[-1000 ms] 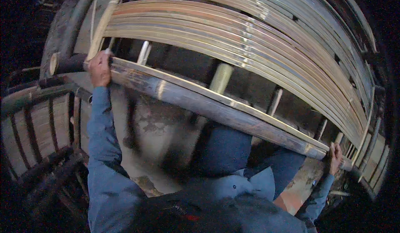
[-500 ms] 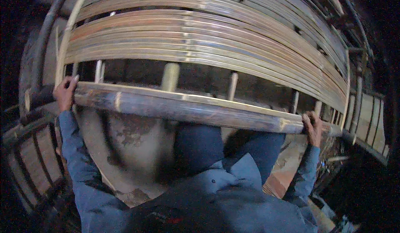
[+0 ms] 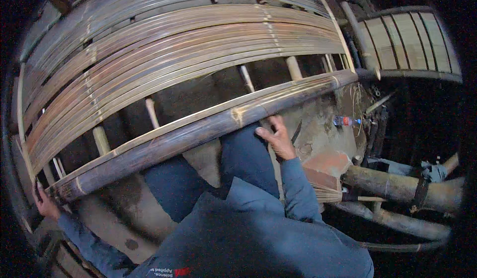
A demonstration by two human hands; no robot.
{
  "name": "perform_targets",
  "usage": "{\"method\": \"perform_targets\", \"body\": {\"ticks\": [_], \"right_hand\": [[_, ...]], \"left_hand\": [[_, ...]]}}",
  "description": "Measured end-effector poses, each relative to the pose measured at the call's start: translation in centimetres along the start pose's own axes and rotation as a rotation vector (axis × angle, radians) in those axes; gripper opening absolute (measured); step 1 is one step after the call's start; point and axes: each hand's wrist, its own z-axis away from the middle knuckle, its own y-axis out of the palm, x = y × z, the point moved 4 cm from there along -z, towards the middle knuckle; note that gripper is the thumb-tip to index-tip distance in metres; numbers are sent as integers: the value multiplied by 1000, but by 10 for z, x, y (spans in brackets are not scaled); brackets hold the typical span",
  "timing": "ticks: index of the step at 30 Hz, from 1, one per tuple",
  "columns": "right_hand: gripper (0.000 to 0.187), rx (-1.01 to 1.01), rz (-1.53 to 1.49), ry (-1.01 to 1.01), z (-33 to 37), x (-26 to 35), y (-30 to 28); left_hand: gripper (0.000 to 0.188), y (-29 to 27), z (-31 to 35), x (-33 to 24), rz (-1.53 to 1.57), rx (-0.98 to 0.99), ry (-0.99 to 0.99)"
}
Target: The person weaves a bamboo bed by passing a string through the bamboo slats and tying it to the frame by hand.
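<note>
A thick dark bamboo pole (image 3: 169, 151) runs across in front of me, rising toward the right. On its far edge lies a long pale bamboo strip (image 3: 198, 115). My left hand (image 3: 45, 204) is closed around the left end of the strip, right at the pole's end; part of its fingers is hard to make out. My right hand (image 3: 279, 140) is just below the pole, right of its middle, with thumb and fingers apart and nothing in them. Beyond the pole, thin bamboo slats (image 3: 164, 49) form a wide slatted panel, with a dark gap between.
Short bamboo pegs (image 3: 150, 113) cross the gap. To the right are a plastic bottle (image 3: 346, 121), a reddish brick block (image 3: 328, 168), and thick bamboo lengths (image 3: 387, 181). A barred pale panel (image 3: 407, 42) is at the far right. My knees (image 3: 248, 154) are under the pole.
My view has swung to the right. My right hand has let go of the strip's right end and is now near the pole's middle. My left hand stays at the left end.
</note>
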Motion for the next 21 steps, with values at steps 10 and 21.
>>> {"method": "perform_targets", "body": {"ticks": [10, 21], "right_hand": [[20, -351, -1020, -231, 46, 80, -145], [29, -125, -467, -289, 46, 106, -232]], "left_hand": [[22, 171, 218, -304, 310, 245, 291], [20, 188, 281, -342, 396, 381, 250]]}}
